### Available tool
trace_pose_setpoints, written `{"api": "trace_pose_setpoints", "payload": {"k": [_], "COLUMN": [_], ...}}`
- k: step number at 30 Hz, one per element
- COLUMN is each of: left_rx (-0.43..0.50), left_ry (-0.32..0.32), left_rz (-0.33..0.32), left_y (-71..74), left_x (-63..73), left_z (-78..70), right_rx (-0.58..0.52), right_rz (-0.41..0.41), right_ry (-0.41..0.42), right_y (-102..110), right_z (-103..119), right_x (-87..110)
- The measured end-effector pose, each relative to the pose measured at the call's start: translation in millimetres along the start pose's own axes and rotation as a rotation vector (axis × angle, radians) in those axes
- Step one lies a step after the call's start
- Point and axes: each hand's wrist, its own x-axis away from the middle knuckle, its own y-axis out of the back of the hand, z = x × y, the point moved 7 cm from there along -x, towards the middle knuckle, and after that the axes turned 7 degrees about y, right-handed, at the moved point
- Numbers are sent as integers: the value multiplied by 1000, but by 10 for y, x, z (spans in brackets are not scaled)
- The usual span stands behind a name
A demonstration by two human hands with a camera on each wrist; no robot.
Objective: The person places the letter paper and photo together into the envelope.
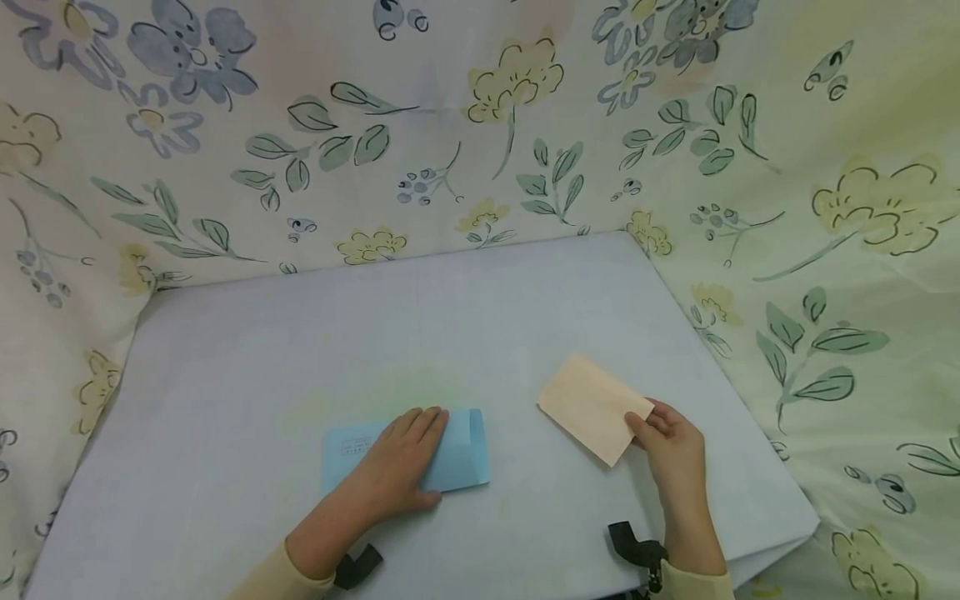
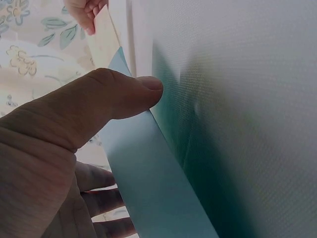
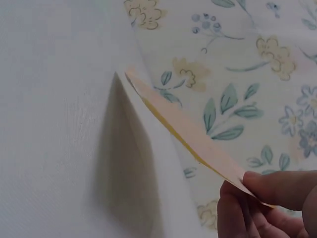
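Note:
My left hand point(image 1: 401, 467) lies across a light blue envelope point(image 1: 459, 458) at the front middle of the table. Its thumb is at the near edge and its fingers spread over the top face. A small printed block shows on the envelope's left part, and a crease runs near its right end. In the left wrist view the envelope point(image 2: 143, 168) stands between thumb and fingers, its shadow beside it. To the right, my right hand point(image 1: 675, 446) pinches one corner of a peach paper rectangle point(image 1: 585, 404). That paper point(image 3: 193, 139) is tilted, with a yellowish strip along its edge.
A white cloth covers the table point(image 1: 247, 358). Flower-printed fabric point(image 1: 442, 167) hangs behind it and at both sides. Black wrist mounts point(image 1: 633, 546) sit at both wrists, below cream sleeves point(image 1: 693, 583).

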Motion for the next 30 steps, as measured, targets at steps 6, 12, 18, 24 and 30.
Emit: {"api": "trace_pose_setpoints", "payload": {"k": [6,12,18,24,30], "left_rx": [2,-3,-13,-17,-21], "left_ry": [6,5,2,-1,-1], "left_rz": [12,23,24,31,23], "left_y": [-2,-27,-27,-22,-13], "left_x": [0,-8,-22,-22,-20], "left_z": [-2,-7,-22,-36,-47], "right_rx": [-7,-8,-3,10,19], "right_rz": [55,105,127,137,177], "right_ry": [1,3,14,9,-3], "right_y": [-83,-159,-182,-187,-220], "right_z": [36,85,107,114,110], "right_x": [44,81,76,77,91]}}
